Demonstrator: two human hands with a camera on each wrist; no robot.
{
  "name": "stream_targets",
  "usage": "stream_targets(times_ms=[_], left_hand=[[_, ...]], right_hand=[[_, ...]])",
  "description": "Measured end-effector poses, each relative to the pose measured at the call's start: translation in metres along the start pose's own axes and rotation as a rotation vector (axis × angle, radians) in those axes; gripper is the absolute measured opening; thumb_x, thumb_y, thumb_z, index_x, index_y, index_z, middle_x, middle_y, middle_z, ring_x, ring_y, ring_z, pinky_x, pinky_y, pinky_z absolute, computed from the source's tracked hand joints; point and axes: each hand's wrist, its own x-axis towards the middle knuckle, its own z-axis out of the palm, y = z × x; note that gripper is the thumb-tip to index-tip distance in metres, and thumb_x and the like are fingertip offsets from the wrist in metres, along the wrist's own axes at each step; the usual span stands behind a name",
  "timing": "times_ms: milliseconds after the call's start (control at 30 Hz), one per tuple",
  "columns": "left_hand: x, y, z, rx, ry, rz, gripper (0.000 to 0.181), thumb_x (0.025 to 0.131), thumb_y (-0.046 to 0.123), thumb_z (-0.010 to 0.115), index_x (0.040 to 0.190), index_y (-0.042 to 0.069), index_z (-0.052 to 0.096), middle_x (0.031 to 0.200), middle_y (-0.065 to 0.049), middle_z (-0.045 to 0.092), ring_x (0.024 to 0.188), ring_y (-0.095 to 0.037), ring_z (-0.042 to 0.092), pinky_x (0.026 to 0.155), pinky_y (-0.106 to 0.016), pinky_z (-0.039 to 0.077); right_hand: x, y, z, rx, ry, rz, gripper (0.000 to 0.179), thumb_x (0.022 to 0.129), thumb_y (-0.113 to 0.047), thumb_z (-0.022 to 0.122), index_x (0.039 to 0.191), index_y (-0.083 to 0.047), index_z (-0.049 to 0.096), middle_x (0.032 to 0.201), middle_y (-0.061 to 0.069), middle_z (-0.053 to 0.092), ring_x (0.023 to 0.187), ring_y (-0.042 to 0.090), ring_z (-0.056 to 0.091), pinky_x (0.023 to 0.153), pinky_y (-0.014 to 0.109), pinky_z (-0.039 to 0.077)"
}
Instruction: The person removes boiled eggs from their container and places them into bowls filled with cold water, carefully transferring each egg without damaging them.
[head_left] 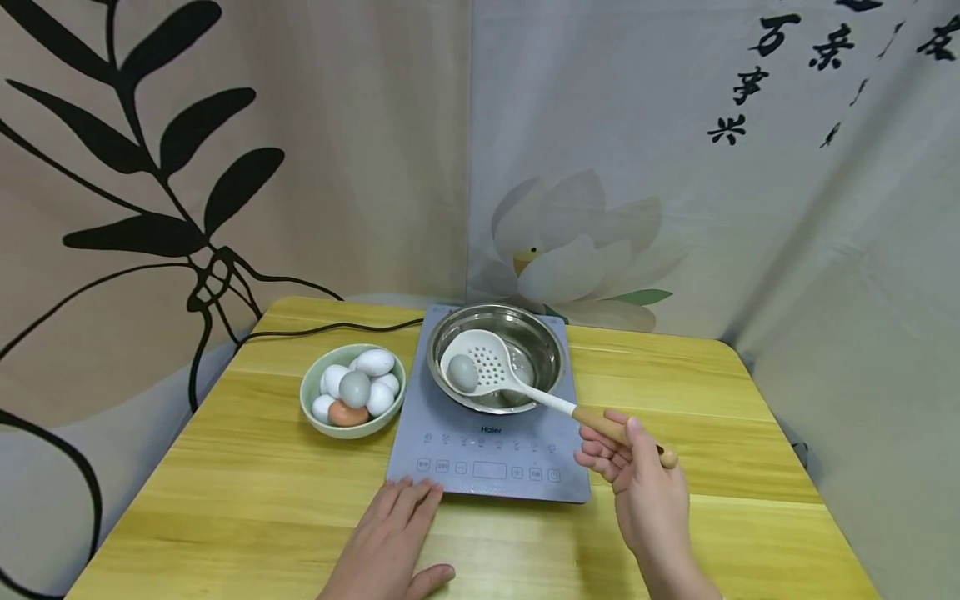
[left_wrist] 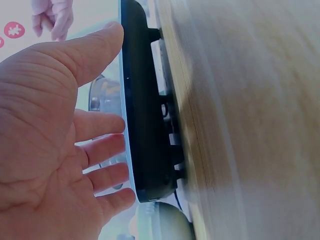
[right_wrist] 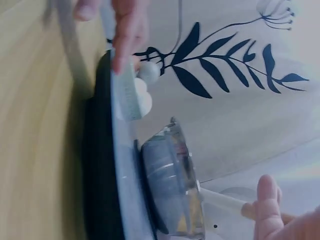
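Observation:
My right hand [head_left: 641, 479] grips the wooden handle of a white slotted skimmer [head_left: 491, 364], its thumb along the top. In the skimmer's bowl lies one greyish egg [head_left: 462, 372], over the opening of a shiny steel pot [head_left: 553, 379]. The pot stands on a flat grey induction cooker [head_left: 465, 454]; the right wrist view shows the pot [right_wrist: 167, 185] from the side. With fingers extended, my left hand [head_left: 393, 537] touches the cooker's front left edge. In the left wrist view its fingertips [left_wrist: 117, 172] line up along that edge.
Left of the cooker, a pale green bowl [head_left: 309, 398] holds several white eggs, a greyish one and a brown one [head_left: 348, 414]. A black cord [head_left: 330, 328] runs from the cooker's back left across the yellow wooden table [head_left: 720, 400]. Printed curtains [head_left: 375, 167] hang behind.

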Motion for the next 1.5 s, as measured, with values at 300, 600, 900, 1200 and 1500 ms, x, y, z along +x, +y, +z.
stream_targets(times_ms=[300,600,900,1200,1500], left_hand=[[-0.001,-0.001,0.001,0.015,0.019,0.000,0.090,0.082,0.065,0.080,0.145,0.003,0.063,0.143,-0.012,0.065,0.135,-0.035,0.058,0.118,-0.052,0.049],[-0.001,-0.002,-0.002,-0.017,-0.016,-0.017,0.089,0.085,0.066,0.078,0.147,0.004,0.062,0.145,-0.011,0.063,0.137,-0.034,0.057,0.119,-0.052,0.048],[0.000,-0.002,-0.002,-0.017,-0.014,-0.003,0.089,0.085,0.068,0.077,0.147,0.006,0.062,0.145,-0.009,0.063,0.137,-0.033,0.056,0.118,-0.050,0.049],[0.001,-0.003,-0.007,-0.051,-0.074,-0.008,0.089,0.089,0.069,0.073,0.150,0.006,0.059,0.148,-0.009,0.062,0.139,-0.033,0.054,0.119,-0.052,0.047],[0.001,-0.003,-0.004,-0.040,-0.063,-0.013,0.089,0.087,0.067,0.076,0.149,0.006,0.060,0.147,-0.009,0.062,0.139,-0.033,0.055,0.120,-0.052,0.047]], right_hand=[[0.020,-0.022,0.007,0.068,-0.099,0.059,0.043,0.115,-0.038,0.047,0.122,-0.004,0.071,0.106,0.012,0.082,0.092,0.020,0.080,0.087,0.036,0.069],[0.035,-0.024,0.062,0.122,-0.162,0.129,0.043,0.116,-0.035,0.043,0.129,0.000,0.064,0.103,0.012,0.080,0.091,0.019,0.078,0.086,0.035,0.069],[0.043,-0.002,0.121,0.176,-0.200,0.212,0.042,0.115,-0.028,0.047,0.133,0.006,0.061,0.100,0.013,0.077,0.089,0.019,0.077,0.085,0.035,0.069],[0.063,0.015,0.152,0.153,-0.263,0.234,0.039,0.113,-0.028,0.053,0.132,0.004,0.064,0.106,0.013,0.075,0.090,0.016,0.075,0.088,0.033,0.068],[0.075,0.016,0.161,-0.070,-0.382,0.034,0.037,0.110,-0.028,0.059,0.137,-0.003,0.067,0.107,0.025,0.074,0.088,0.020,0.078,0.087,0.038,0.069]])
